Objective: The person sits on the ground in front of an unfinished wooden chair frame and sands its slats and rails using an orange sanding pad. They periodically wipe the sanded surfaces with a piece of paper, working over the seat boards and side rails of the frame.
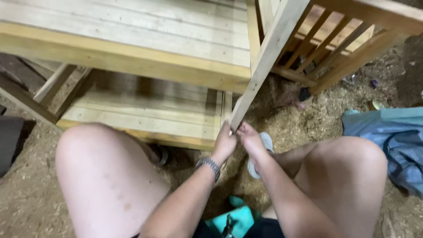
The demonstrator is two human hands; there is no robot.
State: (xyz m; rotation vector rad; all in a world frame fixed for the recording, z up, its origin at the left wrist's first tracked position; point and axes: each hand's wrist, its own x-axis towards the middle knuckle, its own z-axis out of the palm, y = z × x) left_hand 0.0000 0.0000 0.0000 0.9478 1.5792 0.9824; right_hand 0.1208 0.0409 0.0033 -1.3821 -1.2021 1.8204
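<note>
Both hands at the lower end of a slanted wooden slat

The left hand (224, 143), with a metal bracelet (209, 165) on its wrist, has its fingers closed on the bottom end of a pale wooden slat (266, 57); the right hand (251, 140) touches the same end just beside it, fingers curled, though whether it truly grips cannot be told. The slat rises up and to the right from the hands, leaning across the corner of a two-tier wooden shelf unit (132, 57) that stands above and left of them. A slatted wooden frame (335, 39) sits beyond, upper right. Sawdust-covered floor (31, 198) lies below; blue cloth (392, 132) lies well right of the right hand.
</note>
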